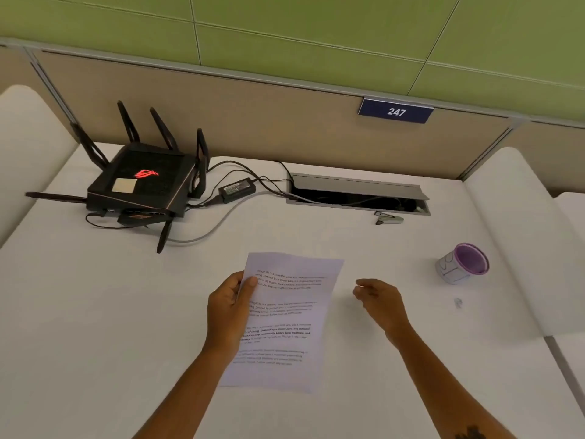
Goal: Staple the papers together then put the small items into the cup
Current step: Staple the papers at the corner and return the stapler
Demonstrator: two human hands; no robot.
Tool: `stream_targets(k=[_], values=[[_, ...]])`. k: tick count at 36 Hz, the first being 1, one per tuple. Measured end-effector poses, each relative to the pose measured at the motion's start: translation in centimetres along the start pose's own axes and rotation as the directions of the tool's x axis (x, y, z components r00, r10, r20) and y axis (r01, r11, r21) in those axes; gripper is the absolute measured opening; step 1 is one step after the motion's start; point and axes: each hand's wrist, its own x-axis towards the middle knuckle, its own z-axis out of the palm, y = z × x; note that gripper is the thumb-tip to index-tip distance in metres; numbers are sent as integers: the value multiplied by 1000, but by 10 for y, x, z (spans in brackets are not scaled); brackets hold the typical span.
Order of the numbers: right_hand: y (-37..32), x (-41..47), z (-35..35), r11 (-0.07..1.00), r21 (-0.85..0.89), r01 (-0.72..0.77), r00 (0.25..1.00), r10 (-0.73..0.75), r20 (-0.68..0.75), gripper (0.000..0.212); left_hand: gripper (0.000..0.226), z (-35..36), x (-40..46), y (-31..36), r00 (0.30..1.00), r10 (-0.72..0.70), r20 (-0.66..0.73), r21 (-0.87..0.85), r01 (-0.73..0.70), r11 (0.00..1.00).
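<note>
Background equipment on the white surface (95,312)

A black router (142,182) with several upright antennas and a lit red logo sits at the rear left. Just beside it, to its right, lies a black power adapter (236,188); cables (202,231) run from both toward an open cable tray (357,193) at the rear edge. A blue plate (395,111) marked 247 is fixed to the beige partition (253,122) below green wall panels (316,20).

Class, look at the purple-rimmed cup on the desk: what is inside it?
The cup shows only its purple inner wall; nothing shows inside. The near wall hides part of its bottom, so that part is uncertain. One small item lies outside it on the table.
</note>
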Motion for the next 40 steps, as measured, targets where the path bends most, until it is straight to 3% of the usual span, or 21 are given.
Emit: stream_targets(k=[4, 9, 15, 20, 26, 36, 38, 40], values=[[12, 67, -26, 964, -233, 125, 986, -147, -77, 34, 16, 20, 2, -6, 1000, 6, 9, 38, -6, 999], [4, 151, -50, 846, -498, 188, 975, -221, -7, 64, 17, 41, 10, -14, 999, 46, 18, 148, -48, 988], [-13, 226, -61, 719, -645, 260, 944, -329, 14, 77, 20, 61, 15, -23, 998, 66, 23, 182, -69, 981], [-15, 270, -63, 592, -757, 276, 942, -322, 92, 76, 19, 70, 15, -27, 998, 62, 8, 181, -62, 982], [-16, 284, -62, 462, -826, 323, 917, -369, 152, 49, 16, 72, 14, -26, 998, 63, 9, 185, -64, 981], [11, 218, -33, 514, -752, 412, 866, -478, 147, 35, 15, 54, 11, -14, 998, 40, 50, 209, -49, 977], [17, 199, -25, 563, -694, 449, 856, -494, 152, 31, 14, 49, 11, -11, 997, 52, 62, 236, -65, 970], [19, 180, -17, 676, -571, 465, 864, -486, 128, 28, 14, 43, 11, -9, 995, 58, 76, 264, -76, 962]])
